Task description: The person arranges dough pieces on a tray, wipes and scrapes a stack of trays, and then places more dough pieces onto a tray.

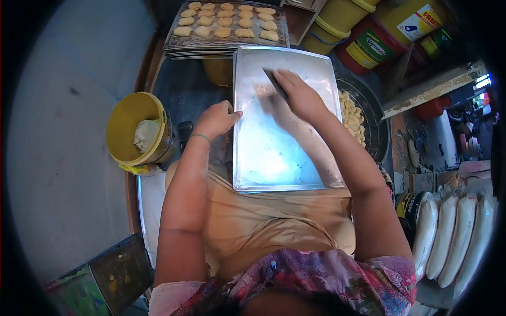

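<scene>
A shiny metal baking tray (279, 152) rests over my lap, its surface bare and reflecting my arm. My left hand (217, 120) grips the tray's left rim, with the thumb over the edge. Near the tray's top, my right hand (299, 95) holds a flat dark scraper (275, 82) against or just above the metal; the exact contact cannot be made out. A green band circles my left wrist.
Above the bare tray, a stack of trays bears rows of baked pieces (225, 22). A yellow bucket (163, 129) with a white bag stands left. Right are a round dark pan (377, 124) of dough pieces, lidded buckets (367, 48) and long plastic-wrapped packs (445, 231).
</scene>
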The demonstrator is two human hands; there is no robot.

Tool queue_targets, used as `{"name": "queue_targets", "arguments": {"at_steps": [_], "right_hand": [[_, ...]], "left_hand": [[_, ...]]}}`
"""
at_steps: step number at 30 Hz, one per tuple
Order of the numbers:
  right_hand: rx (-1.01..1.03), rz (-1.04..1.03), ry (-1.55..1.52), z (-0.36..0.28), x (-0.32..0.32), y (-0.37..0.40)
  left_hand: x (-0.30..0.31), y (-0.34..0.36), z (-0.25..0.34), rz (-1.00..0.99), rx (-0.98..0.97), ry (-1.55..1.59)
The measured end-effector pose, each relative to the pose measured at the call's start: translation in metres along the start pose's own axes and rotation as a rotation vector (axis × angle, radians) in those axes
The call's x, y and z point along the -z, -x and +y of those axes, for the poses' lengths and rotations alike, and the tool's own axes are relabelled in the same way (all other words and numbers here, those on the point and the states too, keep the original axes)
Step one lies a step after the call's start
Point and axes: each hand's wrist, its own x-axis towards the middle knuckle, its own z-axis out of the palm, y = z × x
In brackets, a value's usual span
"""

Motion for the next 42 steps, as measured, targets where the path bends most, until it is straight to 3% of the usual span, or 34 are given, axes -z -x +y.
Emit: {"name": "queue_targets", "arguments": {"at_steps": [2,5,8,9,12,17,22,25,27,30,31,34,36,37,38,42], "right_hand": [[0.030,-0.108,0.138,-0.011,0.030,0.079],[0.007,-0.281,0.114,-0.013,0.062,0.187],[-0.071,-0.489,0.071,-0.001,0.067,0.233],[-0.077,-0.456,0.053,0.006,0.062,0.233],[-0.108,-0.365,-0.011,0.051,0.043,0.193],[-0.184,-0.224,-0.030,0.123,0.004,0.053],[-0.082,-0.137,0.137,0.168,-0.038,-0.044],[-0.028,-0.101,0.032,0.132,-0.027,-0.017],[-0.114,-0.247,-0.044,0.065,0.014,0.036],[-0.046,-0.582,-0.046,-0.015,0.049,0.118],[0.090,-0.448,-0.117,0.000,0.024,0.159],[-0.027,-0.600,-0.111,-0.018,0.035,0.129],[-0.034,-0.616,0.011,-0.018,0.046,0.069],[0.025,-0.271,-0.030,0.038,-0.018,0.075],[-0.071,-0.291,-0.041,0.046,-0.018,0.039],[-0.115,-0.156,0.036,0.111,-0.059,-0.074]], "left_hand": [[-0.001,-0.002,0.007,0.049,0.016,0.007],[-0.006,-0.006,0.010,0.081,0.029,-0.007],[-0.016,-0.013,0.006,0.089,0.019,0.043],[-0.019,-0.015,0.003,0.089,0.012,0.056],[-0.016,-0.020,-0.001,0.060,0.012,0.045],[-0.015,-0.022,-0.005,0.053,0.016,0.069],[-0.015,-0.027,-0.010,0.060,-0.024,0.085],[-0.018,-0.028,-0.016,0.053,-0.029,0.082],[-0.014,-0.027,-0.012,0.045,-0.004,0.088],[-0.010,-0.029,-0.016,0.029,-0.015,0.095],[-0.009,-0.030,-0.016,0.034,-0.028,0.081],[-0.009,-0.029,-0.017,0.008,-0.061,0.052],[-0.005,-0.032,-0.017,-0.022,-0.071,0.065],[-0.005,-0.033,-0.017,-0.016,-0.086,0.045],[-0.006,-0.033,-0.017,-0.006,-0.100,0.026],[-0.007,-0.033,-0.020,0.029,-0.132,0.006]]}}
